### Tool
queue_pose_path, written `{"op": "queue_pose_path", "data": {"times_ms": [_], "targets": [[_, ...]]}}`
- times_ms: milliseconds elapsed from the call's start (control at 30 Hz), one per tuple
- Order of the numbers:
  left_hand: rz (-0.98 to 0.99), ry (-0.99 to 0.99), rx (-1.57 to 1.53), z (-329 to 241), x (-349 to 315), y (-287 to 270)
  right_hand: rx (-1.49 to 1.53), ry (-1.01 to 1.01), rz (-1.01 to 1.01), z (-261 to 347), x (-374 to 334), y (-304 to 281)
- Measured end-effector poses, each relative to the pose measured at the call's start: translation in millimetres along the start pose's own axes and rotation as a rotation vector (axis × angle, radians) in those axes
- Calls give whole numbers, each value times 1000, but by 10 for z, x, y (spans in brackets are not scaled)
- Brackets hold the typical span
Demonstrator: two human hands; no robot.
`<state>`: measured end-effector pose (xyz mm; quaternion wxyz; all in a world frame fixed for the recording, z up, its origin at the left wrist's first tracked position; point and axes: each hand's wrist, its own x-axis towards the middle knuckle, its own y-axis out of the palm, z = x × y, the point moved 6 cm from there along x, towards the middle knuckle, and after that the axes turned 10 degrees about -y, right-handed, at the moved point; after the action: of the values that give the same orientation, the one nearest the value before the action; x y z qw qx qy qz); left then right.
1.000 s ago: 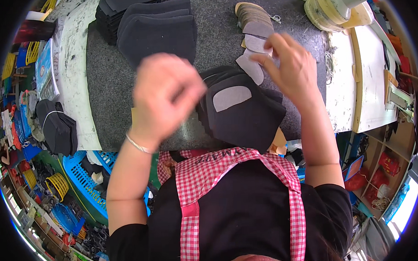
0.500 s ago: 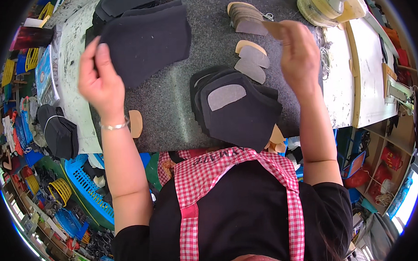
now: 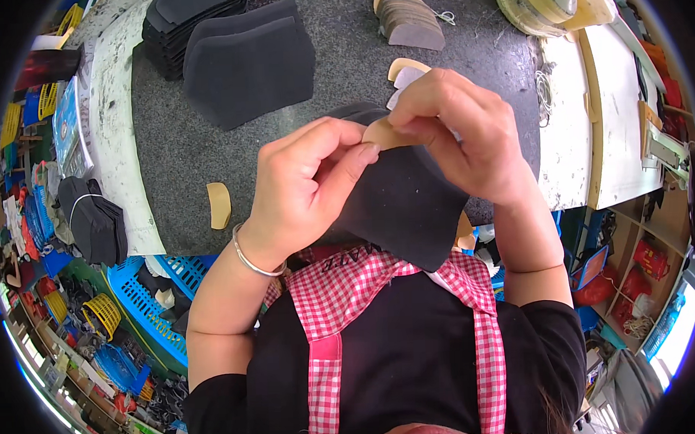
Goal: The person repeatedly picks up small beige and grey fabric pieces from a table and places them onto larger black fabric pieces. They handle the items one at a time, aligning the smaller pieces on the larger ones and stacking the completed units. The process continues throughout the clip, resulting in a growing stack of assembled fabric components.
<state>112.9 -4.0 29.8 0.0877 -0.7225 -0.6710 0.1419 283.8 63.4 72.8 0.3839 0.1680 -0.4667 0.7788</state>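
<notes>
Pinching a curved tan pc (image 3: 388, 135) btwn both hands, the person works over the near side of the dark, speckled desk (image 3: 162, 162). L hand (image 3: 308, 172) has thumb & index clamped on the pc's left end; R hand (image 3: 463, 129) grips its right end, w/ some fingertips hidden. Directly below is a black panel (image 3: 404, 207), partly covered by the hands, its lower corner jutting past the desk's near edge; can't tell if the tan pc touches it.

Just beyond R hand, a tan half-moon pc (image 3: 408, 65) & a grey one (image 3: 406, 78) overlap, partly hidden; farther back, a fanned row of half-moon pcs (image 3: 416, 29). Another loose tan pc (image 3: 219, 206) lies left of L hand, nr the front edge. Upper left: overlapping black panels (image 3: 251, 75) beside a thicker black stack (image 3: 188, 31). Upper right: a stained, yellowish tub (image 3: 535, 10), w/ a coil of white cord (image 3: 544, 107) nearer the person. Far left: a black bundle (image 3: 95, 226) w/ a white band round it.
</notes>
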Motion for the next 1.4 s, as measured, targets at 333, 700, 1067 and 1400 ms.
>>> {"op": "queue_pose_path", "data": {"times_ms": [333,700,1067,1400], "targets": [[15,-130,-128,26,32,17,-317,-232,32,225,24,252],[-26,36,-189,-70,-7,34,-24,-26,-88,186,-12,167],[-292,301,107,-252,-256,-413,311,362,470,199,-396,-329],[-123,595,635,-43,-543,171,588,922,-79,-83,-559,-15]]}}
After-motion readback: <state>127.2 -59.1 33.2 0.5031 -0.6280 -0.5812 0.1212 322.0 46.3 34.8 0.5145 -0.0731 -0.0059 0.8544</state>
